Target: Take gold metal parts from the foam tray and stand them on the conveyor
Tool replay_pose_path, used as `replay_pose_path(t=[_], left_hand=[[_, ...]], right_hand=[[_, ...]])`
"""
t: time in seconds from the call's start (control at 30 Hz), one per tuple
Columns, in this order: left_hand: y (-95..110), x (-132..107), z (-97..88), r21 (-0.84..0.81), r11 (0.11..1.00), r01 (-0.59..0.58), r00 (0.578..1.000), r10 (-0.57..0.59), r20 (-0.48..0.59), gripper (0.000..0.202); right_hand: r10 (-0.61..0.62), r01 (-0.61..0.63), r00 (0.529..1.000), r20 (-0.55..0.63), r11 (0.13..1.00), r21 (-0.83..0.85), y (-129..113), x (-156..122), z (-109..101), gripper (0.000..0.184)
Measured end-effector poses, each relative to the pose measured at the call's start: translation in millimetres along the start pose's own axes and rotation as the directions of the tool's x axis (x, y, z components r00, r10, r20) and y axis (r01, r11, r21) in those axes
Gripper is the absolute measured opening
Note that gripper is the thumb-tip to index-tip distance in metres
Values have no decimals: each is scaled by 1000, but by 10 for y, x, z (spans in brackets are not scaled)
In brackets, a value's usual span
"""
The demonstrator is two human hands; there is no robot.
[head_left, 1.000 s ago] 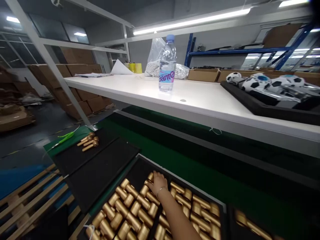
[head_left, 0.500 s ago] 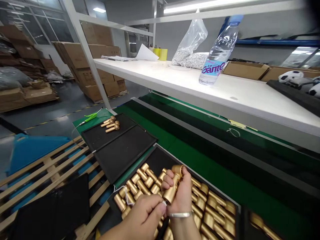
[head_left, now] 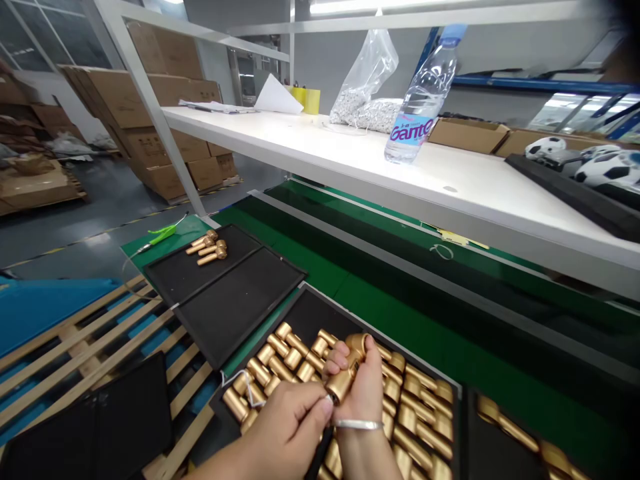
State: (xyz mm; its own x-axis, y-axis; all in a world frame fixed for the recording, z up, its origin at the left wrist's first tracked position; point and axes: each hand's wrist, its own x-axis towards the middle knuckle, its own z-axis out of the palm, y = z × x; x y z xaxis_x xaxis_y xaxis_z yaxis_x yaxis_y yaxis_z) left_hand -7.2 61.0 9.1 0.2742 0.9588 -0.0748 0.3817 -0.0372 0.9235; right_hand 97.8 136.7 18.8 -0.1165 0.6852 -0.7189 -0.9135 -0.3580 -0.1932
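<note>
The right grip (head_left: 364, 390), with a silver bracelet (head_left: 359, 424) at its wrist, is wrapped round a golden hammer-shaped piece (head_left: 341, 385), head end away from the wrist. Just beside it, the left grip (head_left: 287, 417) has thumb and forefinger pressed together at that piece's lower end; what they pinch is too small to tell. Beneath both grips, a black tray (head_left: 316, 308) bears rows of similar golden pieces (head_left: 410, 448). To the right of the grips, a second black tray (head_left: 483, 450) holds more. Left of the grips and farther off, a black panel (head_left: 230, 323) carries a small golden cluster (head_left: 213, 253), a bright green tool (head_left: 163, 233) near it. Beyond the grips stretches the green desk (head_left: 345, 287); above it, a white shelf (head_left: 260, 133) bears a water bottle (head_left: 411, 127), a bag of white pellets (head_left: 363, 90) and, at right, ball-patterned items (head_left: 605, 172). Cardboard boxes (head_left: 173, 100) stand stacked in the background, left of the grips.
</note>
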Motion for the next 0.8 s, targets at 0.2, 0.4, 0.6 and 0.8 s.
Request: replay_pose_path(t=[0.2, 0.4, 0.6, 0.8], left_hand=[[-24, 22, -18, 14, 991, 133, 991, -133, 5, 36], [20, 59, -97, 166, 977, 131, 985, -146, 87, 34], [-5, 102, -116, 158, 976, 148, 977, -169, 128, 33], [3, 97, -67, 136, 984, 117, 971, -142, 190, 31]], right_hand=[[-373, 375, 927, 40, 924, -73, 62, 14, -79, 30], [-414, 413, 910, 28, 900, -137, 106, -10, -113, 37], [-389, 391, 920, 43, 912, -124, 129, -6, -125, 35], [-436, 458, 889, 143, 863, -214, 59, -78, -191, 39]])
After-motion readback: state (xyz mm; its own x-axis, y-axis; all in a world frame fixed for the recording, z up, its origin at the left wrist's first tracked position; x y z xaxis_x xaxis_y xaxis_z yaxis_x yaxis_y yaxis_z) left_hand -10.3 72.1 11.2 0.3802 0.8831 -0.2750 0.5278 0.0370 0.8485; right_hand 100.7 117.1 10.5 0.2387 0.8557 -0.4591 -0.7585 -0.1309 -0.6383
